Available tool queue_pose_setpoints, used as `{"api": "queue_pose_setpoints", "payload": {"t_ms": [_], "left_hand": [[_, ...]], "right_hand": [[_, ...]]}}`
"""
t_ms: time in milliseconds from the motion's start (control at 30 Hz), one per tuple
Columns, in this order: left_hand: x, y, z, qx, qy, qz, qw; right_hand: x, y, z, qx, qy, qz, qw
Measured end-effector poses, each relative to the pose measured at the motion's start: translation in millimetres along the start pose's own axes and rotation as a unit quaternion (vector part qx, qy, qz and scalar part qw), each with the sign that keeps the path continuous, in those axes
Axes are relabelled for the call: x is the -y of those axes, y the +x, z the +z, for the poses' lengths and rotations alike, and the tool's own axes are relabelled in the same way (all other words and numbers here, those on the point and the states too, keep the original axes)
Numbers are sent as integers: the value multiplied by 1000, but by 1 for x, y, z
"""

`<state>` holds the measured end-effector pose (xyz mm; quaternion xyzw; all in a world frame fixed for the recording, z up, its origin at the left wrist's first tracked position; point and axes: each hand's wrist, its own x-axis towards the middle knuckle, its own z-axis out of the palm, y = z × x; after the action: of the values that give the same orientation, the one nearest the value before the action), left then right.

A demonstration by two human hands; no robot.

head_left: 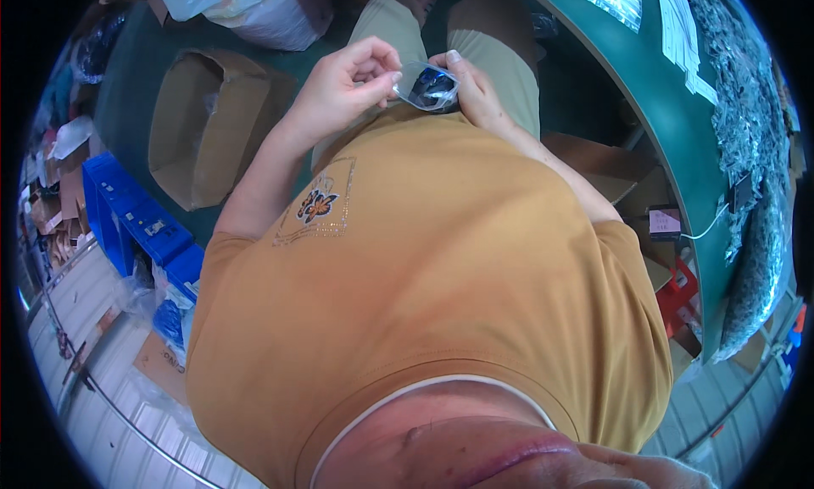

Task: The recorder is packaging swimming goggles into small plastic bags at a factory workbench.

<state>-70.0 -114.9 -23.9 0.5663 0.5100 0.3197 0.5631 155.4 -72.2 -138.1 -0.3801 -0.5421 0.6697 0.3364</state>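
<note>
Workshop floor, dark green, seen from above past the person's orange shirt (441,260); a green bench (670,116) curves along the right side, littered with clear packets and white slips.

Both hands are raised in front of the waist, above the knees. Left hand (343,86): fingers closed in a pinch on the left edge of one small clear bag (428,86). Right hand (475,91): thumb and fingers closed on the bag's right edge. So the bag is held between the two hands, in the air, touching nothing else. It holds something dark with blue in it; the kind cannot be told.

Judgement on handling: thin film like this is likely slippery and crumples easily. Best kept taut between the two pinches, grips near the rim and not over the contents, so that the mouth stays flat and nothing slides out. Bag should stay close to the body, level.

Counts: hands 2; bag in hand 1. One open cardboard box (199,125) on the floor at left, well apart from the hands. One blue crate (127,209) just beyond it. One white sack (254,10) at the top. Packets on the bench: too many and too blurred to count.
</note>
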Motion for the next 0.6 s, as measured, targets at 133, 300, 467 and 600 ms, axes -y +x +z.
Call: {"api": "queue_pose_setpoints", "payload": {"t_ms": [133,300,467,600], "left_hand": [[-1,-1,-15,-74,-100,90,988],[-14,-1,-6,-26,265,265,927],[-6,4,20,3,251,160,955],[18,12,33,29,156,130,979]], "right_hand": [[-3,0,0,-27,78,47,995],[0,2,-2,-19,67,44,997],[0,1,-3,-21,43,45,998],[-4,0,-4,-12,26,11,1000]]}}
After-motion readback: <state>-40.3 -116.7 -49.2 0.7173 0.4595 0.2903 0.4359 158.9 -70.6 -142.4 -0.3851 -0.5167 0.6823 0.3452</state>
